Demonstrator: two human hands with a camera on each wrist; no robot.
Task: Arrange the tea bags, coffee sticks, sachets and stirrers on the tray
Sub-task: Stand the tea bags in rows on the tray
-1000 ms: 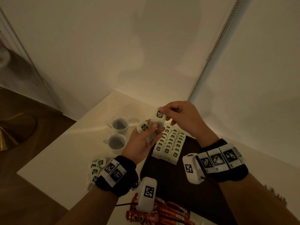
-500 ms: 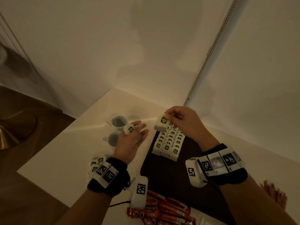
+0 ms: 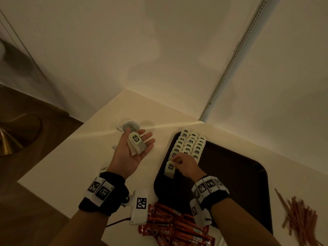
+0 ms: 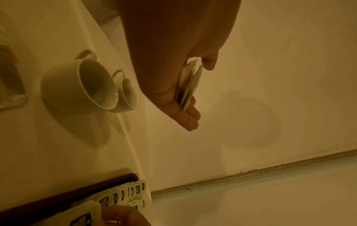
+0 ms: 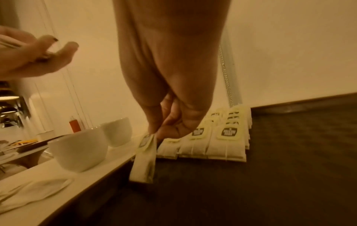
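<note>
Tea-bag placement is the step in hand: your right hand (image 3: 186, 165) pinches one tea bag (image 3: 170, 169) by its top edge between thumb and fingertips and holds it, hanging upright, at the near end of the left column of the tea bag rows (image 3: 190, 145) already laid on the far left corner of the tray (image 3: 248, 174). Whether its lower edge touches the tray cannot be told. Your left hand (image 3: 132, 150) is held palm up and flat over the counter (image 3: 62, 166), fingers straight, with a small stack of spare tea bags (image 3: 135, 142) resting on it, above the cups (image 4: 81, 85). The next move probably calls for lowering the pinched bag so it overlaps the row's last bag, label up and aligned, then releasing it without disturbing its neighbours. Coffee sticks (image 3: 177, 226) lie at the near edge and stirrers (image 3: 300, 219) right of the tray; both appear not yet arranged.
</note>
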